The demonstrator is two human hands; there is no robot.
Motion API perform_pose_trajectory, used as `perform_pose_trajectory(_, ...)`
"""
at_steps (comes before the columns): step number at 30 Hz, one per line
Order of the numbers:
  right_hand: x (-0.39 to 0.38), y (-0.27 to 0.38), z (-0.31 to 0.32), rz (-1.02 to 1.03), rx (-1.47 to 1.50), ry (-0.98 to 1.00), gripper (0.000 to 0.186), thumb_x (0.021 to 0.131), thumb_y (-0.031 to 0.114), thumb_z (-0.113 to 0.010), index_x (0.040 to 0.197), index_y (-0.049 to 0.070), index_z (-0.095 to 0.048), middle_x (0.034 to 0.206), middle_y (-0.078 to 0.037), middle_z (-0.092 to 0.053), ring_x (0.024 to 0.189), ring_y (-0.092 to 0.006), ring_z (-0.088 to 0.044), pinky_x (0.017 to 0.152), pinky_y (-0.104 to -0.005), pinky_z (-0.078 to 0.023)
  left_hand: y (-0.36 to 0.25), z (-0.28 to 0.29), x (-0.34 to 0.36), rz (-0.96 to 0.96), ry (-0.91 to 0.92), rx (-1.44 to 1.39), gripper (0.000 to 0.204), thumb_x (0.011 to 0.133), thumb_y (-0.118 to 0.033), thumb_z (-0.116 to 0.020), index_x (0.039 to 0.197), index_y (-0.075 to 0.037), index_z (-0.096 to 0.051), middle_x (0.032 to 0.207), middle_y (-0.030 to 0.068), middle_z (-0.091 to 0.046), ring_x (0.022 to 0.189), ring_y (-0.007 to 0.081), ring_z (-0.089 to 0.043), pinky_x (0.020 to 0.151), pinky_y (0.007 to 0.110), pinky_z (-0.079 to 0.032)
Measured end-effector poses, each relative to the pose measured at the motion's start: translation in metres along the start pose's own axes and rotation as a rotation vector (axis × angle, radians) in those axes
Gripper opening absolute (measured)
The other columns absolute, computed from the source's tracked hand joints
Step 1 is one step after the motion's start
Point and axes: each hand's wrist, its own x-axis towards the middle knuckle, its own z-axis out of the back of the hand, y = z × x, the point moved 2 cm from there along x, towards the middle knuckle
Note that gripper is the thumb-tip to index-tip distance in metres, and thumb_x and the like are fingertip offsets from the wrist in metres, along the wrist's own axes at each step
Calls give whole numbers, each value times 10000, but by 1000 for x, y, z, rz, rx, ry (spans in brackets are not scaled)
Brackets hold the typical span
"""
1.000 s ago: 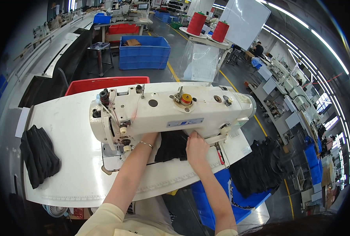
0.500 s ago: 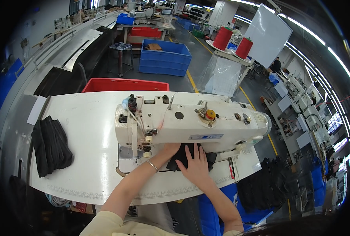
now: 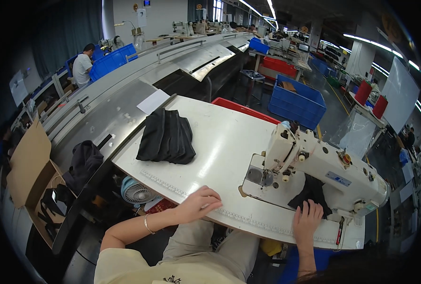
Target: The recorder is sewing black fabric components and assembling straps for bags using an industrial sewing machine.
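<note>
R hand [image 3: 308, 221] on blk cloth [image 3: 311, 191]

Left grip [image 3: 200, 205] apart, right grip [image 3: 308, 220] seemingly on black cloth [image 3: 311, 190]

head cam, fisheye: looks dn/fwd from above; table [image 3: 220, 142], sewing machine [image 3: 333, 165] close, wkshop floor [image 3: 333, 107] beyond.

The cloth [image 3: 309, 191] is black, the sewing machine [image 3: 328, 163] white, the crate [image 3: 295, 108] blue.
</note>
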Motion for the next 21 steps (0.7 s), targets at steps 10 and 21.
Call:
perform_pose_trajectory(10, 39, 123, -6, 434, 633, 74, 321, 684, 30, -639, 995, -27, -589, 1015, -132, -565, 863, -277, -528, 737, -370, -452, 181, 169, -68, 714, -480, -17, 235, 749, 16, -601, 982, -12, -617, 885, 117, -618, 862, 284, -562, 854, 344, -406)
perform_pose_trajectory(21, 213, 358, -136, 546, 1167, 195, 297, 813, 146, -566, 1068, -4, -586, 1005, -178, -615, 974, -302, -577, 835, -371, -452, 112, 145, -35, 132, -700, 752, 403, 646, 67, -628, 1014, -97, -596, 1114, 84, -481, 1090, 278, -409, 918, 388, -277)
